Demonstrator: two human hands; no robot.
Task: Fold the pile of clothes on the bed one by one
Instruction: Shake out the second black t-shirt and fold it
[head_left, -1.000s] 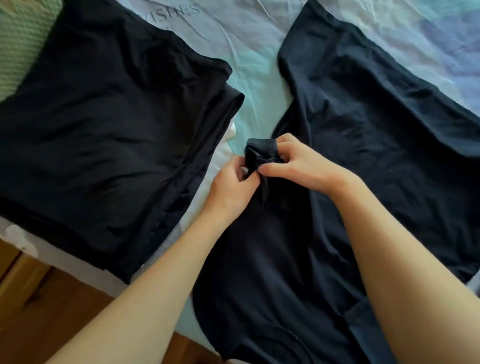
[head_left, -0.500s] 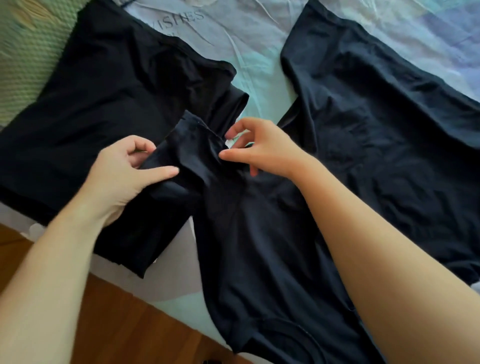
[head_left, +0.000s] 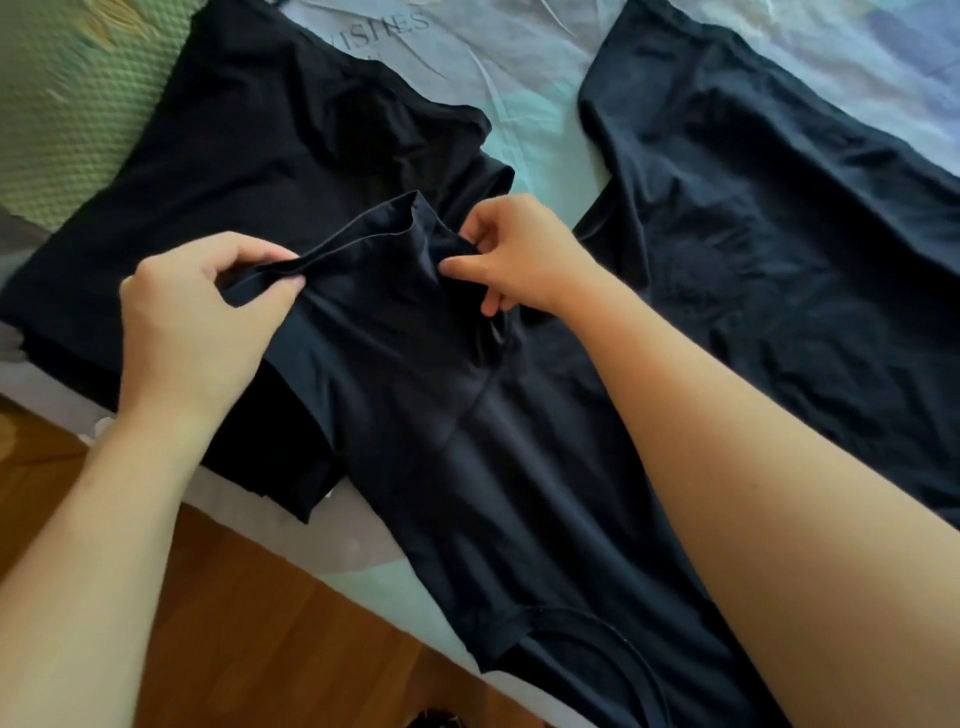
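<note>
We are pinching the sleeve hem of the dark t-shirt with our left hand and right hand. The t-shirt is lying along the bed's near edge, collar toward us, sleeve pointing left over the folded black stack.

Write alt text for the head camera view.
Two bare hands spread the sleeve of a dark T-shirt on a bed: the left hand pinches its hem, the right hand grips near the shoulder. A folded dark stack lies to the left.
</note>
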